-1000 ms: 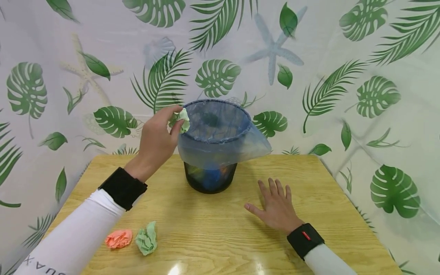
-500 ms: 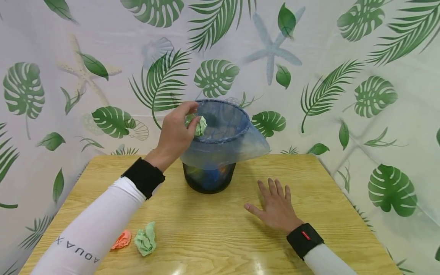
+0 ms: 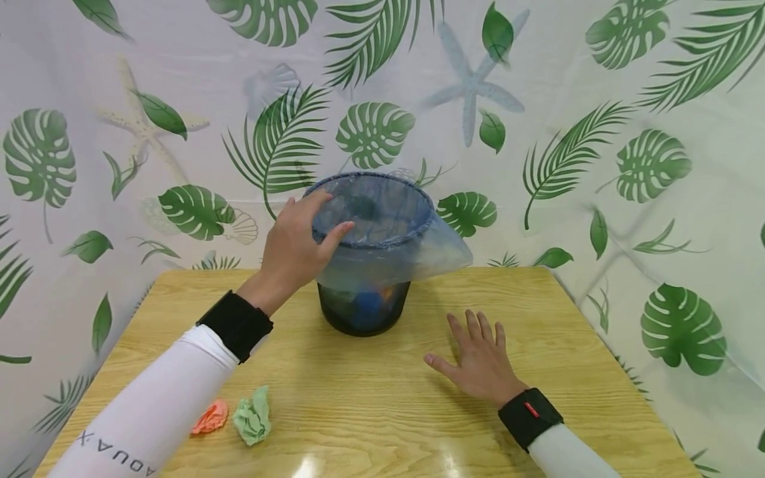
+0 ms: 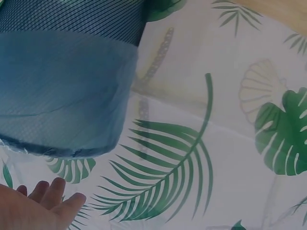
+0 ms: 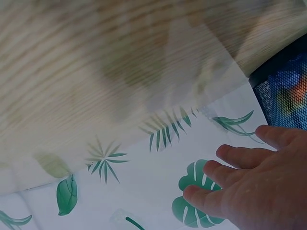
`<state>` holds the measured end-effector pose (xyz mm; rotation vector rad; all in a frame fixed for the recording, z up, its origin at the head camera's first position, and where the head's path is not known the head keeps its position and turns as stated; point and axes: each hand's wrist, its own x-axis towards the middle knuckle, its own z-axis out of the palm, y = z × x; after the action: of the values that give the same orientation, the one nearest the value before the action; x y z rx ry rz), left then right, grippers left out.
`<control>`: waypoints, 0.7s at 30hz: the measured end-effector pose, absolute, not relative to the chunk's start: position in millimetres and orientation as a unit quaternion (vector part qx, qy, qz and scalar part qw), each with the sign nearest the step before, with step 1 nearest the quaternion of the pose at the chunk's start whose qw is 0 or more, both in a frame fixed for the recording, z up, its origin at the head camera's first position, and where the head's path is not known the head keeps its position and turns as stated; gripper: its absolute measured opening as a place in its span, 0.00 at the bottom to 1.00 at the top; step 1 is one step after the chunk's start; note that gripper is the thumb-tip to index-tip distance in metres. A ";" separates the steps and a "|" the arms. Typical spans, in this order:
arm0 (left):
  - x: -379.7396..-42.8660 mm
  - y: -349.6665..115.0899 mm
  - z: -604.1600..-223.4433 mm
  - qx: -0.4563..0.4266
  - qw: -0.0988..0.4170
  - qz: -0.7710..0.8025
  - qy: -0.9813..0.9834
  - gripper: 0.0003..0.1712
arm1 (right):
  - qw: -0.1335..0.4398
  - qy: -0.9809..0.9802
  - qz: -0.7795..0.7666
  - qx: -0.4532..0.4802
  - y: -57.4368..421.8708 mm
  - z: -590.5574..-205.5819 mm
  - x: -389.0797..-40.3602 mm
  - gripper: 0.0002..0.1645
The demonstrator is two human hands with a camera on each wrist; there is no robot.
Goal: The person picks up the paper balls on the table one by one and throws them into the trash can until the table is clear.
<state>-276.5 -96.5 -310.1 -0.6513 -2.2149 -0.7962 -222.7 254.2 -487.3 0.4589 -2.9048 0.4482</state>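
My left hand (image 3: 299, 245) hovers over the near left rim of a black mesh wastebasket (image 3: 364, 318), thumb and fingers spread apart with nothing between them. A translucent blue bin bag (image 3: 382, 265) lines the basket and folds down over its outside, bulging out on the right. Through the mesh some coloured contents show dimly. In the left wrist view the fingers lie near the bag-covered rim. To the right of the basket, my right hand (image 3: 481, 365) rests on the table with its fingers spread. A crumpled green paper ball (image 3: 252, 416) and a crumpled orange paper ball (image 3: 210, 417) lie at the front left.
The wooden table (image 3: 370, 411) reaches back to a leaf-patterned cloth (image 3: 382, 79) behind the basket. My left forearm sleeve (image 3: 155, 398) passes above the table and covers part of the orange paper ball.
My left hand moved right over the basket with a crumpled green paper ball, then let it go and drew back slightly left with fingers parted. The right hand stayed still.
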 end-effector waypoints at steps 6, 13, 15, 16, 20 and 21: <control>-266.3 -114.8 -330.8 -0.238 0.362 -0.288 -0.854 0.35 | 0.088 -0.973 0.146 0.157 252.6 -487.0 -223.4 0.57; -255.8 -134.6 -359.4 -0.226 0.357 -0.271 -0.865 0.36 | 0.091 -0.974 0.140 0.155 253.2 -485.4 -222.8 0.56; -252.9 -139.4 -365.6 -0.223 0.356 -0.265 -0.868 0.37 | 0.091 -0.974 0.139 0.154 253.4 -485.6 -223.1 0.56; -251.5 -141.8 -368.5 -0.222 0.356 -0.259 -0.870 0.37 | 0.090 -0.974 0.139 0.154 253.5 -485.8 -223.4 0.56; -245.0 -150.5 -380.1 -0.225 0.352 -0.231 -0.879 0.38 | 0.090 -0.974 0.137 0.155 254.0 -486.6 -224.5 0.57; -243.0 -152.3 -383.2 -0.228 0.346 -0.222 -0.883 0.39 | 0.090 -0.974 0.136 0.156 254.2 -486.6 -224.6 0.57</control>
<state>-243.0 -152.3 -383.2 -0.5912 -2.2901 -0.5756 -224.6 254.2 -486.6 0.4624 -2.8967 0.4049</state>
